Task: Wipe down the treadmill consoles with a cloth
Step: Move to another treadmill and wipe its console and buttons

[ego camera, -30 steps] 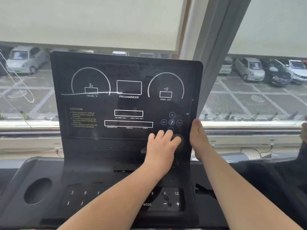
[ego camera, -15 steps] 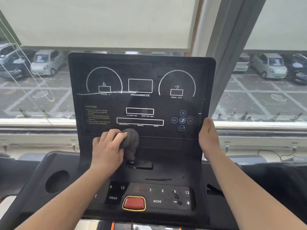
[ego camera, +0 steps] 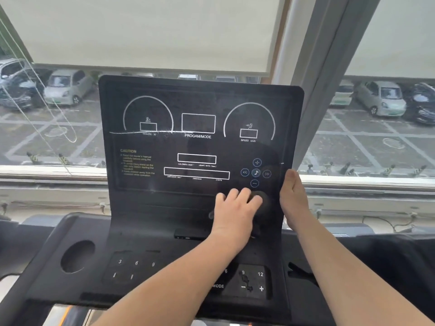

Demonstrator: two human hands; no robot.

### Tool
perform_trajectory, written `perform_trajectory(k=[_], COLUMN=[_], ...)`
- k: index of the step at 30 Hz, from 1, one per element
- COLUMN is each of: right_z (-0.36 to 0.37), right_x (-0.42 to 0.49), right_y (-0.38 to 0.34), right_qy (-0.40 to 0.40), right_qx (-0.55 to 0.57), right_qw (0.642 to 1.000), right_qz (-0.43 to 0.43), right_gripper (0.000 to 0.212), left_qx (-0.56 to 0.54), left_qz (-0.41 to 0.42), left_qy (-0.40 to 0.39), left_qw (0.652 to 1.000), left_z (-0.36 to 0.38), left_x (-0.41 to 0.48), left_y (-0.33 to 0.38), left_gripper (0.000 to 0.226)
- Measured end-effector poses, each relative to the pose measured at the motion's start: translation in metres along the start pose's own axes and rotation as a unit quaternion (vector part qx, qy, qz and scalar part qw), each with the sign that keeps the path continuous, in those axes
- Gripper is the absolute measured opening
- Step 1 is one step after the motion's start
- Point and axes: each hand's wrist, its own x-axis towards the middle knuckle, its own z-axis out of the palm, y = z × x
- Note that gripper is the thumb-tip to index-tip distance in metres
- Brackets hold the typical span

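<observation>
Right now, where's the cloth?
Head view: the dark cloth is bunched under the left hand at the console's lower right, just below the media buttons, beside the right hand.

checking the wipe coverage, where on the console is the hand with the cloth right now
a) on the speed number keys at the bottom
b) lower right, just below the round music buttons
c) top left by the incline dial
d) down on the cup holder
b: the left hand presses the dark cloth on the console at its lower right, under the music buttons, while the right hand grips the console's right edge.
</observation>
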Motion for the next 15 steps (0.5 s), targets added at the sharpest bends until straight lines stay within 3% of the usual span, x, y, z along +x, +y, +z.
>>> perform_trajectory(k=[6, 10, 15], right_z=[0.002, 0.008, 0.048], right_x=[-0.005, -0.005, -0.022], right_y=[-0.007, -0.005, -0.018], right_qy=[0.003, 0.031, 0.179], right_qx=[-0.013, -0.017, 0.081], right_qw=[1.0, 0.999, 0.978], right_qz=[-0.004, 0.002, 0.067], right_gripper=[0.044, 0.046, 0.035], left_qx=[0.007, -0.005, -0.051], left_qz=[0.049, 0.07, 0.032], left_qy=[-0.022, -0.006, 0.014], left_qw=[0.999, 0.998, 0.998], left_z=[0.007, 0.008, 0.0], left_x=[0.005, 0.002, -0.025], left_y=[-0.001, -0.022, -0.072], left_gripper=[0.065, 0.058, 0.043])
